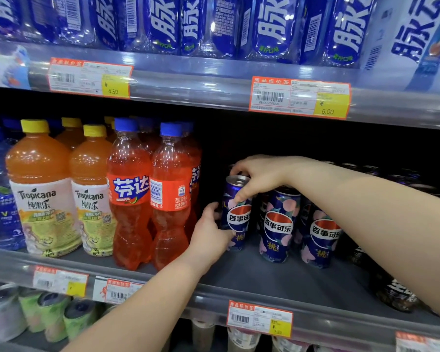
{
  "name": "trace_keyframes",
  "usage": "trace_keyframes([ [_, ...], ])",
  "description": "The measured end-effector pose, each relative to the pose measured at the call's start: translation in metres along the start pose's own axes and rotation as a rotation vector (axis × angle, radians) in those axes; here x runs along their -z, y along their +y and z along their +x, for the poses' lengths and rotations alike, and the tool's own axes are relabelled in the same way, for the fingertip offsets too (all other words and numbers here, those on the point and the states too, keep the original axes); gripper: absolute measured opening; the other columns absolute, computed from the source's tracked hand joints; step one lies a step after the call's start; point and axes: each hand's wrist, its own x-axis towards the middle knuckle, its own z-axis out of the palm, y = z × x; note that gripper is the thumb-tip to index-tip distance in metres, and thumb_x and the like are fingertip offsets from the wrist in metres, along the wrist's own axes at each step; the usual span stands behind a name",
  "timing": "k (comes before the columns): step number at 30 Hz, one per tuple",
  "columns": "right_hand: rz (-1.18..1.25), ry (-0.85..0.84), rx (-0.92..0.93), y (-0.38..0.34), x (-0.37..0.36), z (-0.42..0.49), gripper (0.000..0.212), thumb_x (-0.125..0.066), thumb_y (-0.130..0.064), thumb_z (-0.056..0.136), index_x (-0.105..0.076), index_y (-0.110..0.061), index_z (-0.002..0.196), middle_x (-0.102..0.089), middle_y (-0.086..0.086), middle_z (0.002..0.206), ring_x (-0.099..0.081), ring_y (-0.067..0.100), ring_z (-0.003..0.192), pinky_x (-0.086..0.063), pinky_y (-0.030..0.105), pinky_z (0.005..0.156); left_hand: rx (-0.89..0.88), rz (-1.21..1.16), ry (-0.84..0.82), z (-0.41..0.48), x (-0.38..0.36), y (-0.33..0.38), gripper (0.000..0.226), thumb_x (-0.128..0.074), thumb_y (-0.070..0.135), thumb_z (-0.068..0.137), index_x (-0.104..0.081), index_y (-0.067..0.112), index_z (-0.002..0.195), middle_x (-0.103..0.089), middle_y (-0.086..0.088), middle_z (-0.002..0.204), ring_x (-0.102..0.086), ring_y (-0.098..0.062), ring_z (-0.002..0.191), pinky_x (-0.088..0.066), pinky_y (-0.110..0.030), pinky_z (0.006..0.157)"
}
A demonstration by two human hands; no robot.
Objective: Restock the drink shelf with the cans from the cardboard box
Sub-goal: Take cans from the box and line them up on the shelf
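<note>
A tall dark blue peach cola can stands upright on the grey middle shelf, just right of the red soda bottles. My left hand grips its lower body from the left. From above, my right hand pinches its silver top rim. Two more of the same cans stand in a row to its right, with further cans behind them in the dark. The cardboard box is not in view.
Red watermelon soda bottles and orange juice bottles fill the shelf's left part. Dark cans sit at the far right. Blue drink bottles line the shelf above. Bare shelf floor lies in front of the cans.
</note>
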Motion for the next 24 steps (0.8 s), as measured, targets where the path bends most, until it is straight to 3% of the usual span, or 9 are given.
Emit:
trace_keyframes([
  [2, 0.003, 0.015, -0.031, 0.001, -0.001, 0.003, 0.07, -0.072, -0.038, 0.075, -0.041, -0.018, 0.135, -0.067, 0.007, 0.112, -0.061, 0.016, 0.091, -0.046, 0.025, 0.069, 0.005, 0.024, 0.011, 0.001, 0.0, 0.002, 0.077, -0.063, -0.004, 0.08, -0.025, 0.016, 0.145, -0.044, -0.008, 0.14, -0.047, 0.003, 0.07, -0.042, -0.003, 0.047],
  [5, 0.045, 0.043, -0.066, 0.004, -0.003, 0.005, 0.072, -0.072, -0.035, 0.077, -0.036, -0.018, 0.137, -0.065, 0.007, 0.113, -0.056, 0.014, 0.083, -0.04, 0.02, 0.057, 0.019, 0.043, 0.007, 0.001, -0.001, 0.001, 0.08, -0.066, -0.001, 0.078, -0.026, 0.017, 0.145, -0.042, -0.011, 0.143, -0.052, -0.017, 0.112, -0.047, -0.019, 0.083],
  [7, 0.046, 0.068, -0.072, 0.004, -0.003, 0.005, 0.074, -0.073, -0.035, 0.076, -0.035, -0.018, 0.137, -0.061, 0.005, 0.11, -0.054, 0.013, 0.081, -0.037, 0.019, 0.054, 0.026, 0.048, -0.002, 0.001, -0.002, 0.0, 0.08, -0.067, 0.0, 0.079, -0.026, 0.017, 0.145, -0.041, -0.012, 0.143, -0.045, -0.023, 0.126, -0.042, -0.026, 0.093],
  [12, 0.019, 0.108, -0.092, 0.001, -0.003, 0.006, 0.067, -0.075, -0.041, 0.072, -0.043, -0.015, 0.125, -0.056, -0.007, 0.077, -0.053, 0.005, 0.067, -0.038, 0.022, 0.053, 0.027, 0.069, 0.001, 0.001, -0.003, -0.003, 0.079, -0.067, 0.0, 0.078, -0.027, 0.016, 0.145, -0.043, -0.012, 0.141, -0.047, -0.024, 0.124, -0.043, -0.032, 0.102],
  [17, 0.046, 0.103, -0.105, -0.005, -0.003, 0.003, 0.056, -0.073, -0.039, 0.075, -0.048, -0.013, 0.117, -0.064, -0.006, 0.069, -0.06, 0.009, 0.069, -0.041, 0.022, 0.054, 0.004, 0.092, 0.011, 0.001, -0.004, -0.002, 0.078, -0.066, -0.001, 0.077, -0.03, 0.014, 0.143, -0.047, -0.01, 0.139, -0.051, -0.022, 0.12, -0.044, -0.037, 0.103],
  [20, 0.039, 0.13, -0.116, -0.006, -0.005, 0.002, 0.058, -0.074, -0.041, 0.073, -0.049, -0.014, 0.118, -0.064, -0.004, 0.075, -0.056, 0.006, 0.066, -0.039, 0.023, 0.052, -0.002, 0.098, 0.012, -0.001, -0.005, -0.001, 0.078, -0.066, -0.002, 0.078, -0.029, 0.014, 0.144, -0.046, -0.01, 0.14, -0.05, -0.023, 0.121, -0.044, -0.033, 0.102],
  [24, -0.053, 0.165, -0.137, -0.004, -0.004, -0.002, 0.068, -0.072, -0.052, 0.07, -0.051, -0.014, 0.122, -0.06, 0.005, 0.11, -0.052, 0.015, 0.085, -0.041, 0.025, 0.067, -0.01, 0.098, 0.028, -0.003, -0.004, 0.001, 0.078, -0.067, 0.0, 0.077, -0.029, 0.012, 0.144, -0.046, -0.011, 0.139, -0.05, -0.021, 0.118, -0.043, -0.031, 0.1],
])
